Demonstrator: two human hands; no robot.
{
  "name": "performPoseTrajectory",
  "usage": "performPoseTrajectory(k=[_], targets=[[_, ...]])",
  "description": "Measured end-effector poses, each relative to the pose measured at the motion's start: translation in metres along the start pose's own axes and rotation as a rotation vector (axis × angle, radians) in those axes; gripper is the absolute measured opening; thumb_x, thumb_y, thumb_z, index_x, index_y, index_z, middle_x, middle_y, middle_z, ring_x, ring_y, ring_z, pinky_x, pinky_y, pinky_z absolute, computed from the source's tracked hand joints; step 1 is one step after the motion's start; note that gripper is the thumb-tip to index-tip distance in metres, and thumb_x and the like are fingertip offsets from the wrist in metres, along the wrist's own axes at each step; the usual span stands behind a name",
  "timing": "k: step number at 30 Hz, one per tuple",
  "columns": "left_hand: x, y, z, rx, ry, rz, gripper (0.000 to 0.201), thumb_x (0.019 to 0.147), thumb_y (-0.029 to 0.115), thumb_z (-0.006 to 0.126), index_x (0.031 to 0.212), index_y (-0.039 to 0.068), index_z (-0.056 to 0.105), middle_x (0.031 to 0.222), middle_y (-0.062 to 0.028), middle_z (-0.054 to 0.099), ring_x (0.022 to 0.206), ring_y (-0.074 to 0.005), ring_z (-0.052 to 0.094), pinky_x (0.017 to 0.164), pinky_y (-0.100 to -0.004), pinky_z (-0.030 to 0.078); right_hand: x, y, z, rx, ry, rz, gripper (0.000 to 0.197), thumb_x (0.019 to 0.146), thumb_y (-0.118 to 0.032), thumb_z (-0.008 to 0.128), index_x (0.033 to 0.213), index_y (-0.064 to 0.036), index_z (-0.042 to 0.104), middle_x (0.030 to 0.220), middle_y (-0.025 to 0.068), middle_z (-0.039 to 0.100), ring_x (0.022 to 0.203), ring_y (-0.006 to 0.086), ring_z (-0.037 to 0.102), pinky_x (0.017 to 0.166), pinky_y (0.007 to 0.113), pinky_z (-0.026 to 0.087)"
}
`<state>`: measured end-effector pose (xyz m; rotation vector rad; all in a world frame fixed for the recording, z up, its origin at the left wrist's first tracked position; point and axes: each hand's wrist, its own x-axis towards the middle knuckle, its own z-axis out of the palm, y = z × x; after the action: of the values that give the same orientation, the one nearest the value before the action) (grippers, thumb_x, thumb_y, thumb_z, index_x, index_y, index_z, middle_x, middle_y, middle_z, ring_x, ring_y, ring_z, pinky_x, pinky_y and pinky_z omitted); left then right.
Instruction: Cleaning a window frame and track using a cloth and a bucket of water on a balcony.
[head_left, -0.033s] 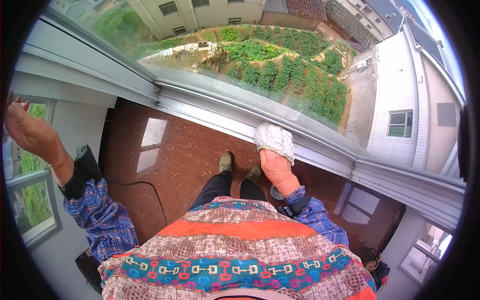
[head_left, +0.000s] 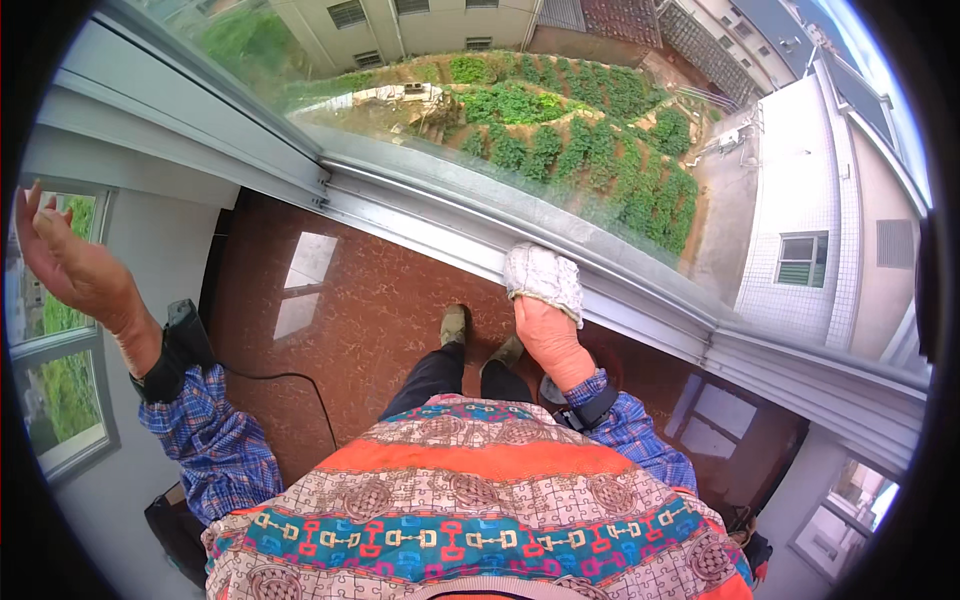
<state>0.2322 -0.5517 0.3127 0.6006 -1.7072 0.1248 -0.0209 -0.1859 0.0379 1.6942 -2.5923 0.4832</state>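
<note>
A crumpled white cloth (head_left: 545, 278) covers the fingers of my right hand (head_left: 553, 338) and rests against the white window sill rail (head_left: 430, 225). Only the back of that hand and the wrist show, so how its fingers lie under the cloth is hidden. My left hand (head_left: 88, 265) is raised at the far left, near a side window (head_left: 65, 400). Its fingers are apart and nothing is in them. Black bands circle both wrists over blue plaid sleeves.
Beyond the window glass lie green garden rows (head_left: 560, 150) and pale buildings far below. A round container (head_left: 552, 388) stands partly hidden behind my right wrist. A black cable (head_left: 290, 376) hangs from my left wrist band. The floor (head_left: 370, 290) is glossy reddish brown.
My right hand and the cloth have slid slightly left along the sill. My left hand has shifted a little to the right, with its fingers turned somewhat. The whole view has moved slightly.
</note>
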Motion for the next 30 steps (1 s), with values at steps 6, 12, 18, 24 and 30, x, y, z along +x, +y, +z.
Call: performPoseTrajectory(k=[6,12,18,24,30], targets=[[-0.126,0.006,-0.057,0.284,-0.456,-0.21,0.031,0.102,0.01,0.062,0.132,0.005,0.065,0.13,-0.0083,0.061,0.116,-0.0226,0.055,0.095,-0.0346,0.046,0.1,-0.072,0.024,0.111,-0.118,-0.217,0.052,0.086,-0.01,0.061,0.137,-0.0017,0.056,0.13,0.0238,0.059,0.118,0.042,0.058,0.102,0.051,0.046],[-0.197,0.024,-0.052,0.011,-0.775,-0.513,0.02,0.092,0.003,0.068,0.112,0.003,0.069,0.108,-0.0112,0.064,0.104,-0.0273,0.06,0.09,-0.0366,0.05,0.2,-0.151,0.063,0.228,-0.111,-0.318,0.03,0.085,-0.007,0.063,0.115,-0.0006,0.065,0.112,0.0198,0.068,0.101,0.0359,0.068,0.084,0.045,0.056],[-0.227,0.036,-0.015,-0.236,-0.971,-0.71,0.016,0.09,0.002,0.069,0.106,0.002,0.068,0.1,-0.012,0.065,0.092,-0.0284,0.064,0.084,-0.0361,0.052,0.209,-0.163,0.049,0.184,-0.201,-0.336,0.024,0.083,-0.01,0.064,0.103,-0.0019,0.071,0.106,0.0197,0.07,0.101,0.0359,0.069,0.084,0.045,0.056],[-0.25,0.033,0.008,-0.418,-1.123,-0.66,0.015,0.089,0.003,0.07,0.104,0.002,0.068,0.093,-0.013,0.064,0.087,-0.0296,0.064,0.076,-0.038,0.052,0.093,-0.054,0.007,0.009,-0.171,-0.236,0.045,0.081,-0.019,0.066,0.123,-0.0025,0.064,0.117,0.0208,0.065,0.106,0.0389,0.064,0.09,0.05,0.052],[-0.269,0.016,-0.015,-0.368,-1.192,-0.725,0.016,0.091,0.006,0.069,0.107,0.002,0.069,0.096,-0.0137,0.066,0.087,-0.029,0.067,0.076,-0.0367,0.054,-0.019,0.056,-0.055,-0.134,-0.305,0.172,0.036,0.08,-0.015,0.064,0.115,-0.007,0.069,0.111,0.0193,0.067,0.099,0.0401,0.065,0.088,0.054,0.051]])
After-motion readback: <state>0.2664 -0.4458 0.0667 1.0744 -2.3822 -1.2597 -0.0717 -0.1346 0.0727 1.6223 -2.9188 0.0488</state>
